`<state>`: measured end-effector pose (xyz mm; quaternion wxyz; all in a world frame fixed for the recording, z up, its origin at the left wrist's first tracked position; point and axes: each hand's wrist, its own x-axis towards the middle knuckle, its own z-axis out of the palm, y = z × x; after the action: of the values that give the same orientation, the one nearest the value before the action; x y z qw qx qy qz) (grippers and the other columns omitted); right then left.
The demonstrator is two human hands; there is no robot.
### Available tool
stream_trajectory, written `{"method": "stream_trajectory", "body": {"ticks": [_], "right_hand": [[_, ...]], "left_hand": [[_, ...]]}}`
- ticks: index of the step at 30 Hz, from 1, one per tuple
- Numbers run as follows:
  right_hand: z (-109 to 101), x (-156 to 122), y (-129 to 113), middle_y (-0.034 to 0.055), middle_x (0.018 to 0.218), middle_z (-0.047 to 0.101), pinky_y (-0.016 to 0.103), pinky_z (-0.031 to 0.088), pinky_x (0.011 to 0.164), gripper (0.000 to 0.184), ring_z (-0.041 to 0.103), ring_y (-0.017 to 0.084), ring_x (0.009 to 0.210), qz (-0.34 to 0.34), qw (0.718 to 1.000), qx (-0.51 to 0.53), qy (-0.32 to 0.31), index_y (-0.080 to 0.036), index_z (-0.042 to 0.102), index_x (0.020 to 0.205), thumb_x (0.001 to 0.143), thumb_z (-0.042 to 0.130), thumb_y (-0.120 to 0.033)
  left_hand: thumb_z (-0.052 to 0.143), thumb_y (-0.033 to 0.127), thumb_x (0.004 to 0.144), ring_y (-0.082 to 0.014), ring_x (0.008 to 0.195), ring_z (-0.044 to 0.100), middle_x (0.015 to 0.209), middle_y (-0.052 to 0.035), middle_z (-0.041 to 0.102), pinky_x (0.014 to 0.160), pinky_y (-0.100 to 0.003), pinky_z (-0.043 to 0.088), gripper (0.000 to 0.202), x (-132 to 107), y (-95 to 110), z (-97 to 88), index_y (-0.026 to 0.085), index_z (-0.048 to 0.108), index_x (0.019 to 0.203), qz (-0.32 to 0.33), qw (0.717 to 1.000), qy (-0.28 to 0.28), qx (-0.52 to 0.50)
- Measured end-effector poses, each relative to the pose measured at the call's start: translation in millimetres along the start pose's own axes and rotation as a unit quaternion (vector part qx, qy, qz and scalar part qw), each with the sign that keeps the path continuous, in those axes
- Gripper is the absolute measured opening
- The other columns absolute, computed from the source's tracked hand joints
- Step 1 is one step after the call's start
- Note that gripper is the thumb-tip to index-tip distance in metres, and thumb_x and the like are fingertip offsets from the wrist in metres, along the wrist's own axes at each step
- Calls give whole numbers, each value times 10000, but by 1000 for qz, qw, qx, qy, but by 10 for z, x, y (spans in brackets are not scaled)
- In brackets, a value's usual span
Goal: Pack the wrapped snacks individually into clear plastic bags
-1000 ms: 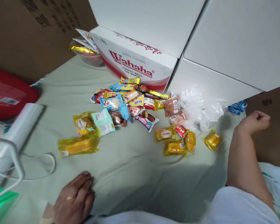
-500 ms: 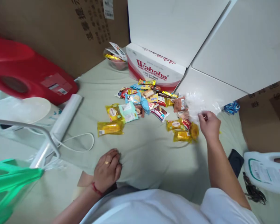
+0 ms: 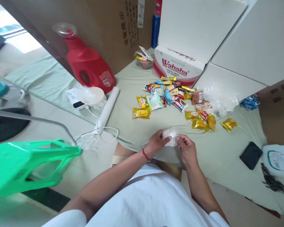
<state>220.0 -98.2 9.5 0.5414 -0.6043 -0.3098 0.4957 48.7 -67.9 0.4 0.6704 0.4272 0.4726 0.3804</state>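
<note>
Crinkled clear plastic [image 3: 171, 134] at centre of frame, just below the middle, pinched between thumb and fingers of both left hand [image 3: 155, 144] and right hand [image 3: 187, 148]. Surface: pale green cloth [image 3: 222, 148], lightly creased, wrapped snacks [image 3: 157, 91] strewn above the hands. Heaped clear film [image 3: 219, 97] right of centre. Room: brown cardboard [image 3: 104, 28] along the upper left, white panels [image 3: 198, 28] upper right, Wahaha carton [image 3: 177, 67] against them. Red jug [image 3: 92, 63] upper left; green stool [image 3: 14, 160] lower left, over pale floor [image 3: 90, 168].
</note>
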Motion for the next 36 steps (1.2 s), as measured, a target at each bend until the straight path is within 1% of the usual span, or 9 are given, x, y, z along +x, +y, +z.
{"method": "stream_trajectory", "body": {"ticks": [8,12,15,19,23,26,29,32,36], "right_hand": [[-339,94,-112,-21,717,624,226,338,512,386,431,83,562,-5,1000,6,26,-208,723,835,665,896,-509],[-251,18,-99,15,951,718,223,405,506,533,548,102,626,91,990,16,-107,-248,744,1063,633,931,-500],[-98,-20,-46,-25,715,650,228,432,507,484,532,105,573,115,979,15,-170,-215,746,960,607,936,-487],[-5,39,10,-56,610,587,224,437,506,407,511,99,543,66,995,-10,-79,-206,698,831,621,901,-489],[-36,78,18,-40,644,625,247,484,540,389,551,115,565,60,994,-28,-92,-203,695,842,650,871,-492],[-156,128,-29,-42,631,612,247,476,537,367,546,116,554,43,995,-32,-84,-199,701,865,678,852,-476],[-400,345,-198,-53,632,582,227,415,496,331,495,99,525,-57,997,-28,37,-197,683,861,693,833,-440],[-709,769,-508,-48,672,570,238,412,520,303,478,99,537,-202,960,-51,186,-197,661,884,742,777,-440],[-936,1242,-903,74,1002,672,351,530,691,429,570,144,658,-251,910,-227,238,-178,676,1086,770,739,-460]], "left_hand": [[937,543,613,-120,665,548,712,23,630,641,-253,402,506,38,-128,-195,164,662,806,-29,989,25,-143],[895,588,665,-185,801,636,853,-53,703,762,-317,485,548,-5,-111,-120,137,707,912,-56,980,-66,-178],[876,613,659,-202,861,624,919,-63,677,800,-343,497,597,-14,-127,-41,150,665,971,-32,996,5,-88],[835,570,716,-224,1021,598,1084,-84,624,809,-321,499,580,-79,-130,-5,192,624,1101,97,978,170,74],[838,517,725,-221,968,615,1006,-64,664,796,-314,491,408,-89,-108,10,211,705,960,129,984,57,111],[789,552,786,-162,779,571,807,-14,646,739,-290,458,369,-4,-90,-61,199,685,816,82,993,79,21],[873,552,706,-120,724,539,804,13,641,688,-251,437,438,46,-57,-208,190,652,814,40,989,105,-94],[940,503,628,-117,746,577,826,28,628,705,-250,483,486,12,-23,-307,196,611,812,-1,980,97,-172],[945,466,621,-134,799,607,852,18,639,783,-289,519,479,-59,-21,-286,198,603,824,17,983,92,-158]]}}
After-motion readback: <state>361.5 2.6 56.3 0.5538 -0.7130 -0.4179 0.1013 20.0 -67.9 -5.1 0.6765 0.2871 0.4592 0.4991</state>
